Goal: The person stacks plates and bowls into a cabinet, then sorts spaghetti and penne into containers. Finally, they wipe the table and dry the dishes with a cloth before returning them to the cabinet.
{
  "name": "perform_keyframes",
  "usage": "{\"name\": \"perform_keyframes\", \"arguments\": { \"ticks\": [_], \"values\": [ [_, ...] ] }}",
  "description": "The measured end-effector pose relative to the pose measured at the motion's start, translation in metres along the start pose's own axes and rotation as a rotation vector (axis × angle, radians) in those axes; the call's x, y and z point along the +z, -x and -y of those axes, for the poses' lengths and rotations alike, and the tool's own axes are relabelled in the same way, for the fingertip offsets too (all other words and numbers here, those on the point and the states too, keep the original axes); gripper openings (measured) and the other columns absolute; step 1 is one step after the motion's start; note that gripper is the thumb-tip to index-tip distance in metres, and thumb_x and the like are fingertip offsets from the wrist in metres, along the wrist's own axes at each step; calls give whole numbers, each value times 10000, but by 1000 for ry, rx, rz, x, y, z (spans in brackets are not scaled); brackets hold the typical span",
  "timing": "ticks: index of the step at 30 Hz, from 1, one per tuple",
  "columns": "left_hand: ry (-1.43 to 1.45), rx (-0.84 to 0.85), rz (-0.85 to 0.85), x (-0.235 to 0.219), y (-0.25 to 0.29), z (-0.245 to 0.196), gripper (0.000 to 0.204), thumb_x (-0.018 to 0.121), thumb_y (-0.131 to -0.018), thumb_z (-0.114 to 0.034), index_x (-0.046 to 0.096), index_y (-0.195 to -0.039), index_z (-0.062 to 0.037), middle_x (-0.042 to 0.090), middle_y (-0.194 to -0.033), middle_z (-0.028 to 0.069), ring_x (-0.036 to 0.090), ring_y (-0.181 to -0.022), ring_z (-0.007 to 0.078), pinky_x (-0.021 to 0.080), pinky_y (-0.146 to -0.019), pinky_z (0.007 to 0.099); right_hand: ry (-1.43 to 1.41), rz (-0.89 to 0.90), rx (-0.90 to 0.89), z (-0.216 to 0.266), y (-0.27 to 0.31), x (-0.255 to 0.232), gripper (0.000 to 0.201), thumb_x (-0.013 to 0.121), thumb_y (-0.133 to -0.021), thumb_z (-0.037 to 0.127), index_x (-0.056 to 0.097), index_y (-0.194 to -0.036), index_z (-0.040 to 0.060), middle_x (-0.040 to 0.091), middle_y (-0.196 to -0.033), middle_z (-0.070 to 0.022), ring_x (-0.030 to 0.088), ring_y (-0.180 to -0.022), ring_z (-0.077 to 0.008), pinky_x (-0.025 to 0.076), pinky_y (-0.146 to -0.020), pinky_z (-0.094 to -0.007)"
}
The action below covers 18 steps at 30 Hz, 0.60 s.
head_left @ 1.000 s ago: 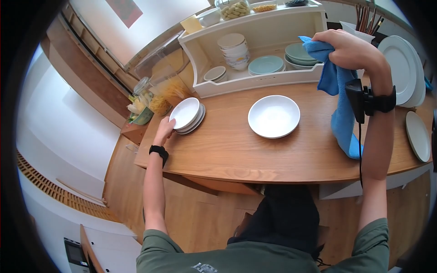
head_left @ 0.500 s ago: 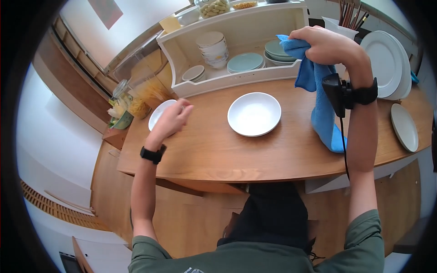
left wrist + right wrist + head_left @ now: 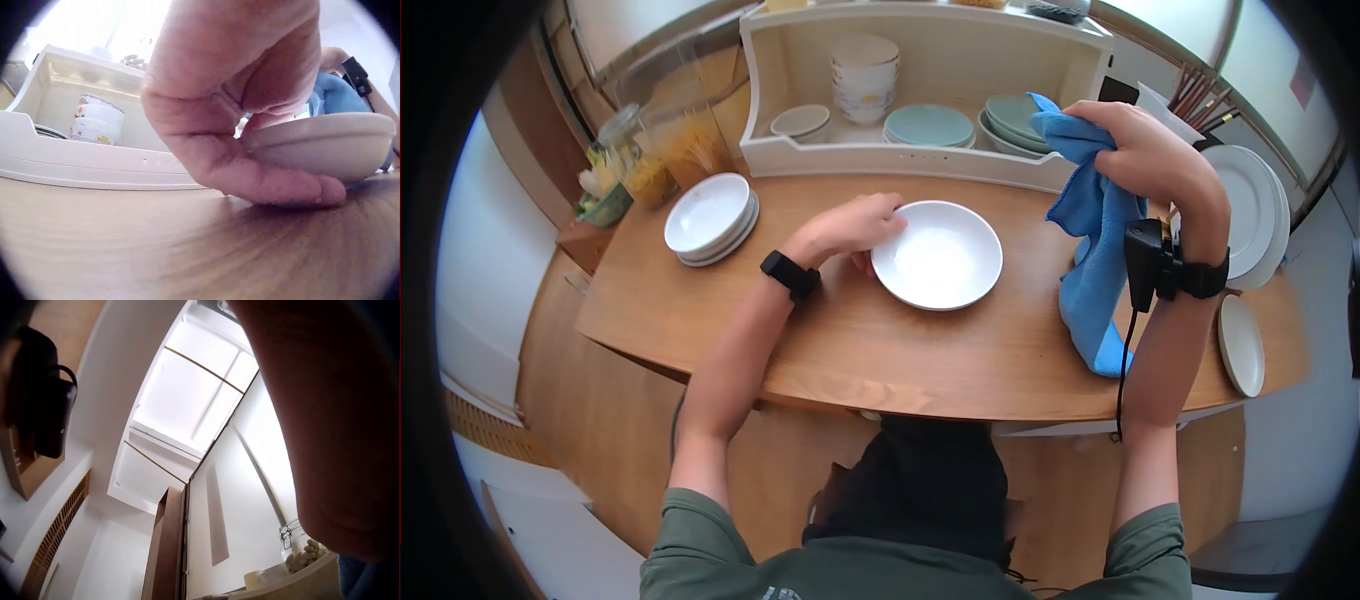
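Observation:
A white shallow bowl (image 3: 940, 255) rests near the middle of the wooden table. The left hand (image 3: 858, 225) pinches its left rim; in the left wrist view the fingers (image 3: 275, 184) curl under the bowl (image 3: 325, 144), thumb side above the rim. The right hand (image 3: 1145, 150) grips the upper end of a blue cloth (image 3: 1095, 290), which hangs down to the table right of the bowl. In the right wrist view a blurred part of the right hand (image 3: 331, 437) fills the right side, a bit of blue cloth (image 3: 365, 578) below it.
A small stack of white dishes (image 3: 708, 215) stands at the left. Behind is a white shelf (image 3: 920, 165) with bowls and plates. Large white plates (image 3: 1245, 215) stand upright at the right, near an oval dish (image 3: 1241, 345). Food containers (image 3: 685, 145) are back left.
The left hand has let go of the dish stack, moved right and taken hold of the bowl's rim. The right hand still holds the cloth. The head view has shifted.

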<state>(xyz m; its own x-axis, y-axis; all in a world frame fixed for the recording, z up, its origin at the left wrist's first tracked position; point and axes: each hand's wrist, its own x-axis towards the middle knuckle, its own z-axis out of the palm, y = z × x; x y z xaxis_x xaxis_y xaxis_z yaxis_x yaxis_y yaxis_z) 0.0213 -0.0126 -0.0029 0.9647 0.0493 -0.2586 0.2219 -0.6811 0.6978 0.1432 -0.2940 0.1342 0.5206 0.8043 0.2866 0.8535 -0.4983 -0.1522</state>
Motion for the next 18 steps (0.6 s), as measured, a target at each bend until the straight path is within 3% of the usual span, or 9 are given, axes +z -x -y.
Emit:
{"name": "perform_keyframes", "arguments": {
  "ticks": [6, 8, 10, 13, 15, 16, 18],
  "values": [
    [120, 73, -85, -4, 8, 4, 299, 447, -979, -206, 539, -1091, 55, 628, -836, 121, 640, -599, 181, 543, -470, 299, 15, 132, -58, 21, -20, 32, 499, 495, -690, -42, 581, -1182, -22, 653, -952, -235, 643, -861, -344, 511, -766, -366],
    [159, 153, -236, -9, 16, -3, 283, 437, -985, -194, 540, -1055, 61, 633, -845, 146, 652, -603, 197, 545, -476, 307, -31, 159, -153, 40, -27, 45, 484, 500, -715, -42, 578, -1191, -14, 649, -997, -238, 633, -923, -357, 500, -812, -374],
    [158, 208, -343, -9, 15, 1, 279, 427, -989, -187, 533, -1047, 64, 634, -835, 161, 661, -605, 213, 546, -481, 315, -108, 75, -351, 36, -40, 77, 478, 502, -735, -39, 567, -1208, -13, 647, -1024, -228, 612, -981, -375, 482, -874, -384],
    [200, 287, -516, -7, 10, -1, 262, 400, -1002, -170, 497, -1052, 68, 638, -800, 197, 679, -609, 263, 553, -501, 344, -129, -79, -402, 59, -50, 107, 490, 504, -766, -25, 553, -1250, 33, 612, -1136, -228, 551, -1106, -387, 439, -961, -419],
    [265, 408, -661, -4, 9, -4, 240, 400, -1008, -163, 476, -1081, 53, 647, -788, 203, 683, -618, 279, 559, -513, 359, -159, -185, -505, 67, -53, 127, 489, 510, -766, -34, 552, -1248, 44, 582, -1182, -225, 542, -1107, -400, 438, -965, -419],
    [314, 400, -697, -3, 8, -4, 224, 403, -1013, -166, 469, -1098, 31, 652, -789, 198, 682, -620, 284, 564, -524, 362, -124, -61, -376, 82, -45, 121, 501, 515, -750, -54, 554, -1239, 49, 547, -1239, -215, 530, -1124, -396, 435, -972, -428],
    [316, 436, -764, -7, 7, -3, 227, 406, -1013, -169, 473, -1108, 25, 652, -785, 193, 682, -621, 280, 567, -532, 362, -82, -127, -454, 88, -45, 126, 508, 517, -743, -60, 559, -1235, 60, 548, -1239, -210, 531, -1120, -390, 437, -965, -436]
  ]
}}
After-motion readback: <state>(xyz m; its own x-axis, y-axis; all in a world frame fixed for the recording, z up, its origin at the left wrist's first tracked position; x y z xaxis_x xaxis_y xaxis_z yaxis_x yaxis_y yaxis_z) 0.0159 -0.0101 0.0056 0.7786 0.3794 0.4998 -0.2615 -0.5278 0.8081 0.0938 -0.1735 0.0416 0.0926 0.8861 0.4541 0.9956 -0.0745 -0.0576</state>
